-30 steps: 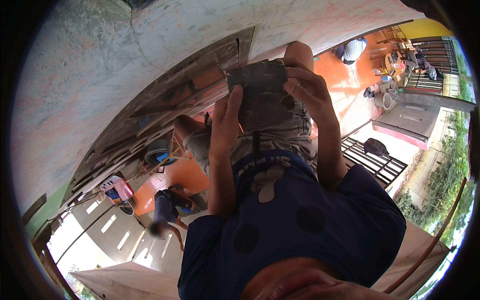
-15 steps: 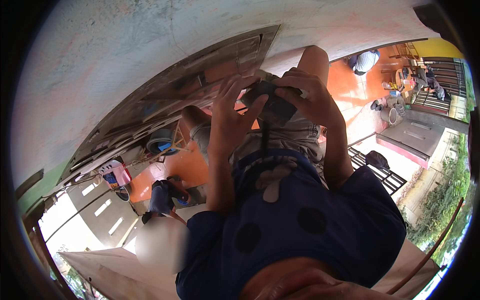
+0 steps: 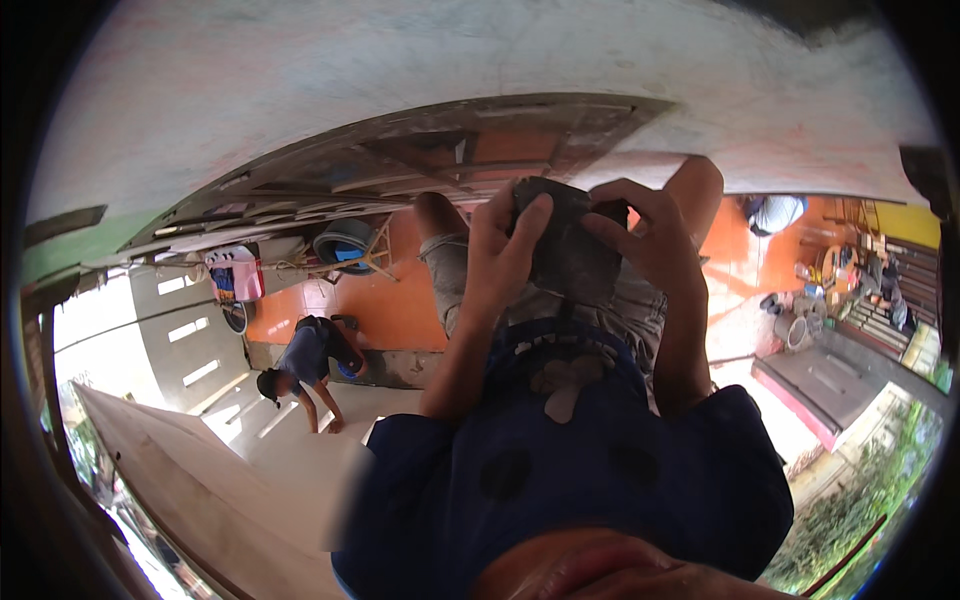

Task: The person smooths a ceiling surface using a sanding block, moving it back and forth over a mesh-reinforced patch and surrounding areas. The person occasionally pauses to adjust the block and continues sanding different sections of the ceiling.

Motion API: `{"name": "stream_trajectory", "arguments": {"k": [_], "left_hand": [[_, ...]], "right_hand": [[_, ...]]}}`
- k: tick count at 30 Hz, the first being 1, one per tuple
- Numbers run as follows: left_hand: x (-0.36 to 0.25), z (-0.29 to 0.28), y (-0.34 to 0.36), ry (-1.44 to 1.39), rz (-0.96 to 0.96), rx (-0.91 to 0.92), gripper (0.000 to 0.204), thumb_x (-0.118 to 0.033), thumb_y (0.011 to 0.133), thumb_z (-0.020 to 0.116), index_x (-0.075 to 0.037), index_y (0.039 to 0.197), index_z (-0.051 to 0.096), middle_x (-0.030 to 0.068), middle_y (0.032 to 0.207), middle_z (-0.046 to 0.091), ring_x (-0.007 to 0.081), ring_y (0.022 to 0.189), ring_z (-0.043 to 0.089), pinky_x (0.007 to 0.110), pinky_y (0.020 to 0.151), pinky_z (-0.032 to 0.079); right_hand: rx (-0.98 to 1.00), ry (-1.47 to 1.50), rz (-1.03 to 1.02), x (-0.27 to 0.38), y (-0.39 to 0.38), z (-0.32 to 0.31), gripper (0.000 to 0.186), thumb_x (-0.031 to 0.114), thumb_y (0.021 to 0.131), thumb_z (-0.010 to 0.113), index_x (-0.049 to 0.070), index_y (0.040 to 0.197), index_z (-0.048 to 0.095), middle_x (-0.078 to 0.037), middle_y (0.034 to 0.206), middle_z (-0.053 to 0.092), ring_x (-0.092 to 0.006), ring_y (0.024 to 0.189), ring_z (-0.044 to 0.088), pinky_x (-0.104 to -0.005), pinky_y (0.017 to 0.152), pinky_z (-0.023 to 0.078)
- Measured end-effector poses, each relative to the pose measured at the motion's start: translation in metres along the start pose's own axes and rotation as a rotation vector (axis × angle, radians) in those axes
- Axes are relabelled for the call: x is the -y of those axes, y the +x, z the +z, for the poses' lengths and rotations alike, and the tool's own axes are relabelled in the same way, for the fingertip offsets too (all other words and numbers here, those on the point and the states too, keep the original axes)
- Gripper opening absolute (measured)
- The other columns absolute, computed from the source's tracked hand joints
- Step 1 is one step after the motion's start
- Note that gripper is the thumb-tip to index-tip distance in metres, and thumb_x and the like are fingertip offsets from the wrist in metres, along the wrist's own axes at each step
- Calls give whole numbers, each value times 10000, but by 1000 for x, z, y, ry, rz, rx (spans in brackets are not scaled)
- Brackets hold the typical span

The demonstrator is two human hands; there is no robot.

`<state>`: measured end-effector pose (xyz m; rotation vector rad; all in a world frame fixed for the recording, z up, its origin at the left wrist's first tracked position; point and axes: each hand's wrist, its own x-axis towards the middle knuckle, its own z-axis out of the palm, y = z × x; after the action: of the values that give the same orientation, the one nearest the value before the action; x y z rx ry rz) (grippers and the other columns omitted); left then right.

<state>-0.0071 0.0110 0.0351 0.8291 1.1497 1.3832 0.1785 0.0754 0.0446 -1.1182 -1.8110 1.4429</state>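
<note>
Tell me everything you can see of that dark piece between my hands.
The dark piece is nearly black, roughly four-sided and matte-looking; its material is unclear. One broad face is turned toward the camera, its lower part against the grey shorts. The left hand grips its left side, thumb over the face; the right hand holds its right side.

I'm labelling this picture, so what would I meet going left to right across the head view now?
Pink-and-white item, dark tub, left hand, dark slab, right hand, grey bucket.
</note>
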Motion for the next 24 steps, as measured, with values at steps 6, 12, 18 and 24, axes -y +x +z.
{"name": "stream_trajectory", "arguments": {"k": [6, 12, 18, 24], "left_hand": [[5, -46, -9, -209, -116, 178, 327, -141, 979, 595, 16, 1265, 602, 37, 1101, 666, 92, 1005, 599, 270, 856, 501], [28, -72, -44, -276, 77, 346, 774, -390, 934, 703, 29, 1513, 403, 101, 1427, 522, 192, 1295, 505, 366, 1103, 390], [34, -67, -51, -615, 316, 330, 1280, -757, 760, 714, 93, 1577, 216, 192, 1619, 333, 316, 1507, 312, 448, 1229, 210], [3, -62, -58, -369, 409, 196, 1431, -514, 665, 934, 111, 1590, 39, 190, 1661, 265, 304, 1545, 240, 445, 1238, 162]], "right_hand": [[103, 35, 88, 2, 10, 19, 253, 111, 854, 815, 5, 1066, 725, -72, 939, 752, -138, 878, 698, -279, 799, 530], [248, 392, -65, 18, 32, 32, 195, 63, 852, 805, 10, 1004, 694, -45, 961, 681, -140, 928, 635, -277, 841, 484], [442, 835, -72, 26, 53, 52, 198, 96, 871, 782, 39, 1001, 644, -34, 992, 632, -151, 937, 578, -292, 869, 438], [229, 962, -61, 37, 49, 67, 208, 102, 907, 739, 78, 1067, 609, -35, 1042, 607, -155, 1058, 559, -297, 949, 404]]}}
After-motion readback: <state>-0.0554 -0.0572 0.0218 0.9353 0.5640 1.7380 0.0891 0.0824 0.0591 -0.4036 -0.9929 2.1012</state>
